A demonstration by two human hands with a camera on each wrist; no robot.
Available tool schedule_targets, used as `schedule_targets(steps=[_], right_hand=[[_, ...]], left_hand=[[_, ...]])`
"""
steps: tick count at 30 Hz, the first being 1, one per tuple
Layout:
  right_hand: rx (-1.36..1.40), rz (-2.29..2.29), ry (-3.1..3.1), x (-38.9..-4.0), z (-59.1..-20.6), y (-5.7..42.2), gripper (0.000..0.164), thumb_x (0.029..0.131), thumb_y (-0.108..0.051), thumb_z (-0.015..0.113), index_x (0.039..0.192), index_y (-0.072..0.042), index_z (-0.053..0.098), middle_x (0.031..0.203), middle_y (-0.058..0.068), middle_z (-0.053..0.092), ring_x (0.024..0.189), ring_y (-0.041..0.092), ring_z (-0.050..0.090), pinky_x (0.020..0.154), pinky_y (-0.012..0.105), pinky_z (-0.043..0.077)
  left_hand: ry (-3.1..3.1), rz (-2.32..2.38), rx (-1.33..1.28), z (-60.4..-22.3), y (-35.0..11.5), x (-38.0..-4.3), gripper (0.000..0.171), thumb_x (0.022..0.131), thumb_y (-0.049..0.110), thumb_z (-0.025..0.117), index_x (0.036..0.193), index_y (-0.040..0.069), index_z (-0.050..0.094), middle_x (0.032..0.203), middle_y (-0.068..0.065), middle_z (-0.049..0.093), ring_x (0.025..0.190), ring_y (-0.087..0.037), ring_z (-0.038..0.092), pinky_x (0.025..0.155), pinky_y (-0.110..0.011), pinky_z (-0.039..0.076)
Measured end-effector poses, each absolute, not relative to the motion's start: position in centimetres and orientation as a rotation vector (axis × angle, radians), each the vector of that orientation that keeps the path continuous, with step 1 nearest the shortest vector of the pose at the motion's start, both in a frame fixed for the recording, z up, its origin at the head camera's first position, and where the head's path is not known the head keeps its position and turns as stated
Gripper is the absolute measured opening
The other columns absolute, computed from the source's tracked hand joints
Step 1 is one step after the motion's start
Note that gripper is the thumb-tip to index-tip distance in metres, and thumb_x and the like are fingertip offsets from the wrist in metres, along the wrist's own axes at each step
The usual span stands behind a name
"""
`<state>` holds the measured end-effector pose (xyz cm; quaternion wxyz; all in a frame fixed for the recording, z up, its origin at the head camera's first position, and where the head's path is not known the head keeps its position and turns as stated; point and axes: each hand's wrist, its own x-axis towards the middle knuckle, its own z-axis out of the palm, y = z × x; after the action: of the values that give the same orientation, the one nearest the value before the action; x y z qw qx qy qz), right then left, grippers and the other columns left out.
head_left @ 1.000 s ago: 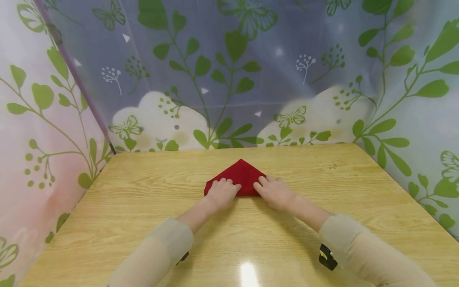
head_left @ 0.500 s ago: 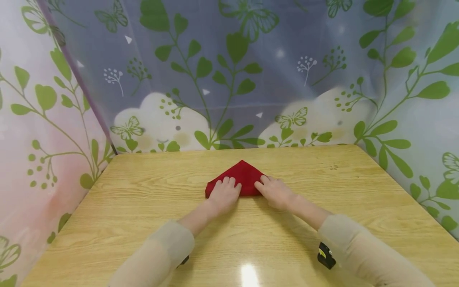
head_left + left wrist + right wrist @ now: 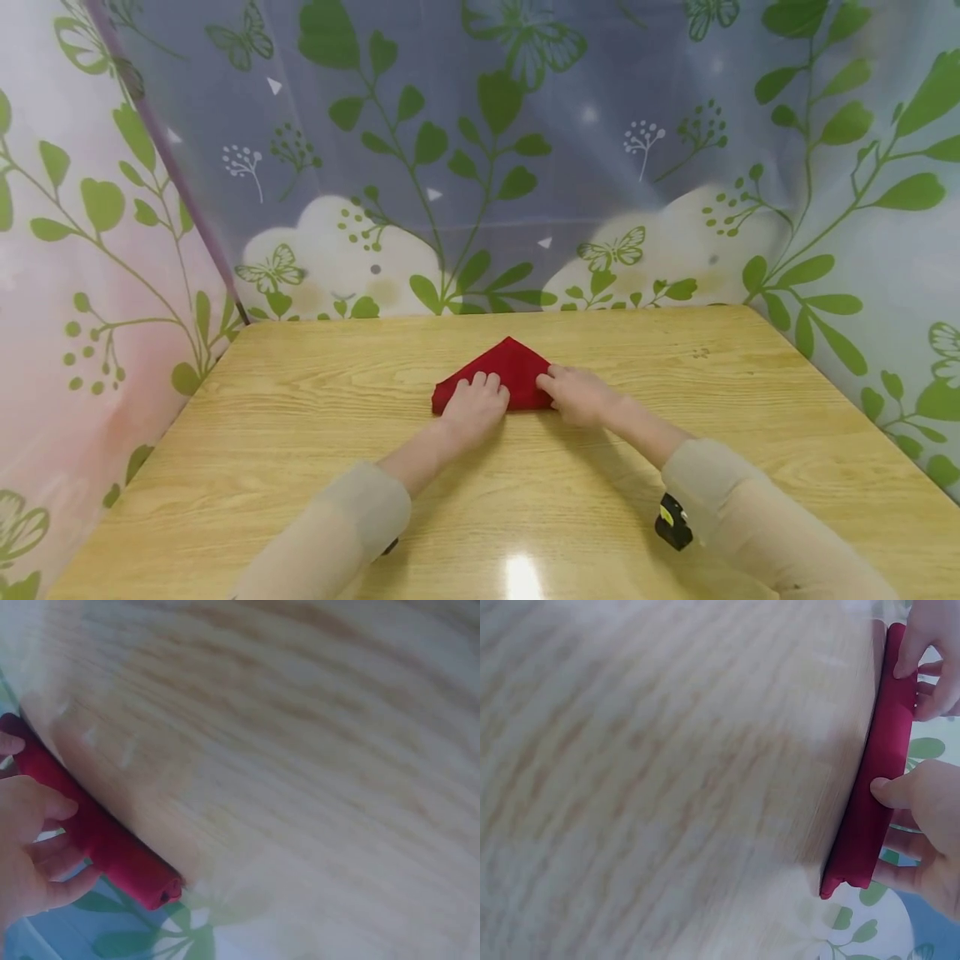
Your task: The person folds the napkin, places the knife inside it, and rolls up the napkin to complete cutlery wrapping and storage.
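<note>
A red cloth lies on the wooden table, its peak pointing away from me and its near edge rolled into a thick strip. My left hand holds the left part of that edge, fingers over the top. At the right end, my right hand grips the cloth with bent fingers. In the left wrist view the red roll sits between thumb and fingers of the left hand. The right wrist view shows the right thumb pressing the roll's near face, the other fingers behind it.
The wood-grain table extends around the cloth on all sides. A curtain printed with leaves and clouds stands behind the table's far edge, with more printed fabric at both sides.
My right hand's fingers have curled in more at the cloth's right end. The left hand has shifted only slightly along the edge. The cloth keeps nearly the same shape and place.
</note>
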<state>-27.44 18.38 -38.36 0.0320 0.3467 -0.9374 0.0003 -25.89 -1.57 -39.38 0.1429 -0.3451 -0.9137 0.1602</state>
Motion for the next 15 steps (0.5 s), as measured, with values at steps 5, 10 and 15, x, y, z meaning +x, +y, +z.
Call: schedule_targets(steps=[5, 10, 15], right_hand=[[1.082, 0.041, -2.883, -27.61, -38.34, 18.55, 0.017, 0.082, -0.003, 0.066, 0.094, -0.003, 0.054, 0.083, 0.008, 0.052, 0.075, 0.021, 0.055, 0.067, 0.033, 0.048], [1.073, 0.026, -2.863, -27.3, -38.66, 18.72, 0.023, 0.082, -0.005, 0.067, 0.099, -0.003, 0.051, 0.088, 0.01, 0.052, 0.08, 0.024, 0.056, 0.072, 0.036, 0.049], [1.059, -0.09, -2.751, -26.8, -39.08, 18.62, 0.021, 0.082, -0.008, 0.066, 0.096, -0.004, 0.05, 0.092, 0.011, 0.051, 0.084, 0.026, 0.055, 0.07, 0.038, 0.05]], left_hand=[[-2.607, 0.478, -0.979, -39.35, -1.2, -25.91, 0.013, 0.089, 0.013, 0.057, 0.093, 0.007, 0.067, 0.082, -0.007, 0.053, 0.075, -0.021, 0.05, 0.061, -0.031, 0.047], [-2.634, 0.463, -0.984, -39.36, -1.2, -26.02, 0.016, 0.089, 0.014, 0.056, 0.097, 0.006, 0.068, 0.083, -0.007, 0.054, 0.076, -0.02, 0.051, 0.061, -0.031, 0.047], [-2.656, 0.457, -0.979, -39.33, -1.08, -26.27, 0.017, 0.089, 0.015, 0.057, 0.098, 0.005, 0.069, 0.083, -0.008, 0.056, 0.077, -0.021, 0.05, 0.063, -0.031, 0.048]])
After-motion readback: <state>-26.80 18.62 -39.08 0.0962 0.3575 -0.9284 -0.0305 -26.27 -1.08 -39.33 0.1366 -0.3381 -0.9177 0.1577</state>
